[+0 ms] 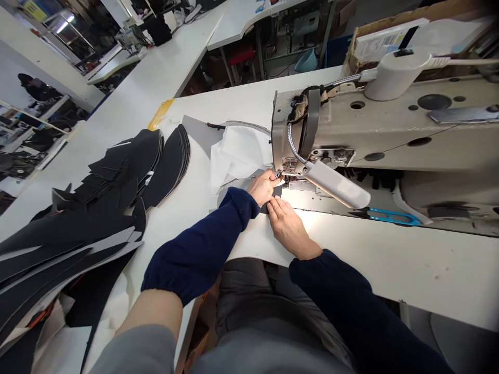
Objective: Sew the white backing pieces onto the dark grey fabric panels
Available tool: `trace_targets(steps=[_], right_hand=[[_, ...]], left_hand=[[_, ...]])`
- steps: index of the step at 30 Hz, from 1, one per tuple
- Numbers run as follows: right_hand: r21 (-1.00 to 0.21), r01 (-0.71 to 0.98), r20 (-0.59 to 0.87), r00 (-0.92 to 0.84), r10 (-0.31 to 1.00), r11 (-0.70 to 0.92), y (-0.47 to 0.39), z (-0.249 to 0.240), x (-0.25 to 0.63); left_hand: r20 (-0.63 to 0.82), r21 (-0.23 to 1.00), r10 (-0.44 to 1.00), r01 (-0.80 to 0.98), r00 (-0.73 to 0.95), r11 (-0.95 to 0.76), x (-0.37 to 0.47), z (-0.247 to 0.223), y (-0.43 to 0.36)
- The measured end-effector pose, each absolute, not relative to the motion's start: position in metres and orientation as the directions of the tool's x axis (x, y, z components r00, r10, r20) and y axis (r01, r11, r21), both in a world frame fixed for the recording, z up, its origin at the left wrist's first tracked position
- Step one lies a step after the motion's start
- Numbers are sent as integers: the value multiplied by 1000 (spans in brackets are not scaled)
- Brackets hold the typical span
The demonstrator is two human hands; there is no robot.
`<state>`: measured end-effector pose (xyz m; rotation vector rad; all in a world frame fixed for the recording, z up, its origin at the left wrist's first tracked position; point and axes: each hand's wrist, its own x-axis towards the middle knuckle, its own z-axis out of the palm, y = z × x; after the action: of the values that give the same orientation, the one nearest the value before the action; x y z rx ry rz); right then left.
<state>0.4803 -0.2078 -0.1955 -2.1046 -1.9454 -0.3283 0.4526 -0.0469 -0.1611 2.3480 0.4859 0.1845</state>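
Observation:
A sewing machine (300, 135) stands on the white table, its lit needle area just beyond my hands. My left hand (263, 188) is beside the presser foot (287, 179), with fingers bent and pinched together; what lies between them is too small to make out. My right hand (286, 223) rests nearer to me, its fingers stretched flat along a dark piece of fabric (277, 192). Both hands partly cover this piece. White cloth (244, 150) lies crumpled behind my left hand, left of the machine head.
Stacks of dark cut pieces (117, 171) spread over the table's left side. Blue thread snips (393, 216) lie under the machine arm. A white lamp (337, 184) on a flexible neck hangs over the machine bed. Behind the machine is a cardboard box (353, 49).

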Motion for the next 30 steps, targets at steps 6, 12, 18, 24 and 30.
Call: trace_targets(steps=[6,12,18,24,30], right_hand=[[-104,992,348,102,932,-70,-208,-199,482],[-122,990,364,114,924,-74,-207,-201,481],[-75,995,392,95,915,-71,-207,-199,482],[-58,996,426,90,900,-72,-207,-198,482],[-134,991,511,67,857,3,-212,-188,486]], left_hand=[[33,314,192,172,981,-934,456,-163,-40],[20,80,152,150,988,-985,455,-162,-39],[55,44,222,220,974,-975,449,-155,-49],[36,24,245,244,969,-970,450,-152,-55],[60,22,267,266,962,-964,447,-150,-62]])
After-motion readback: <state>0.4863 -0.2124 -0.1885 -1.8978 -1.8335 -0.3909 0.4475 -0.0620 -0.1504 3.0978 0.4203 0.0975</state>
